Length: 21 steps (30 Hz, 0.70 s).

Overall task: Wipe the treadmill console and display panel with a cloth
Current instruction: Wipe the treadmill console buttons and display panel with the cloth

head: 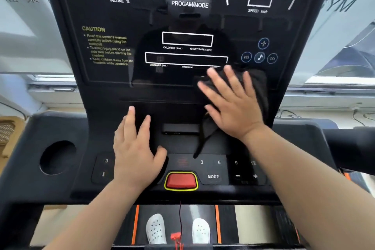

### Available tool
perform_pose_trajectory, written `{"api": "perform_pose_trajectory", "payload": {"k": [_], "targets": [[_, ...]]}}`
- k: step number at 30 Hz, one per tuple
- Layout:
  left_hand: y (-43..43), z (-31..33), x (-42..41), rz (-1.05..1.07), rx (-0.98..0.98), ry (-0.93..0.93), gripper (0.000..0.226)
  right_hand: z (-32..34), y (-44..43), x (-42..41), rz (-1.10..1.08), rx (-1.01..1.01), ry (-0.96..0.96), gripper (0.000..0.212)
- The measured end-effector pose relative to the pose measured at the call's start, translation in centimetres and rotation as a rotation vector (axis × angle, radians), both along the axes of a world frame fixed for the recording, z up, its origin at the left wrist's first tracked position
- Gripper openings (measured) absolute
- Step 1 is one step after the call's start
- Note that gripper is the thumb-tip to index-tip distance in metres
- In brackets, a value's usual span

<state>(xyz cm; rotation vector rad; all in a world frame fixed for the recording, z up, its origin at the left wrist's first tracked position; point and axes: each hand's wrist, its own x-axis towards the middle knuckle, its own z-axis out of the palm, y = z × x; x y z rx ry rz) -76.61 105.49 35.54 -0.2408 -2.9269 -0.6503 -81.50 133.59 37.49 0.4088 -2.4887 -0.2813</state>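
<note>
The black treadmill console (81, 168) fills the view, with its glossy display panel (113, 16) rising behind it. A black cloth (257, 85) lies against the panel's lower right part, and a corner of it hangs down toward the number keys. My right hand (231, 103) presses flat on the cloth with fingers spread and straight. My left hand (136, 146) rests flat on the console's lower left area, fingers straight, above the left keys and beside the red stop button (180, 180). It holds nothing.
A round cup holder (57, 157) sits in the console's left wing. A black handlebar (351, 148) sticks out at the right. Blue media buttons (259, 57) lie just above the cloth. A red safety cord (180, 221) hangs below the stop button, over the belt and my white shoes (155, 228).
</note>
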Motion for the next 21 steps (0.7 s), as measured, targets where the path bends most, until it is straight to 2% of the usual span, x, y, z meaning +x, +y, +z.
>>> {"api": "perform_pose_trajectory", "payload": {"k": [3, 7, 13, 18, 21], "targets": [[1.0, -0.1, 0.3, -0.032, -0.033, 0.027, 0.079, -1.5, 4.3, 2.5, -0.145, -0.119, -0.038, 0.066], [1.7, -0.5, 0.6, -0.012, -0.049, 0.008, 0.079, -4.1, 4.1, 6.1, -0.256, -0.252, -0.198, 0.077], [1.1, -1.0, 1.3, 0.023, -0.048, -0.007, 0.080, -4.3, 1.7, 7.5, -0.254, -0.290, -0.412, 0.089], [0.5, -0.8, 1.5, 0.060, -0.031, -0.032, 0.079, -4.4, -0.6, 9.8, -0.153, -0.155, -0.658, 0.094], [0.7, -0.7, 1.6, 0.058, -0.026, -0.057, 0.079, -3.8, -1.6, 9.5, -0.181, -0.184, -0.703, 0.095]]}}
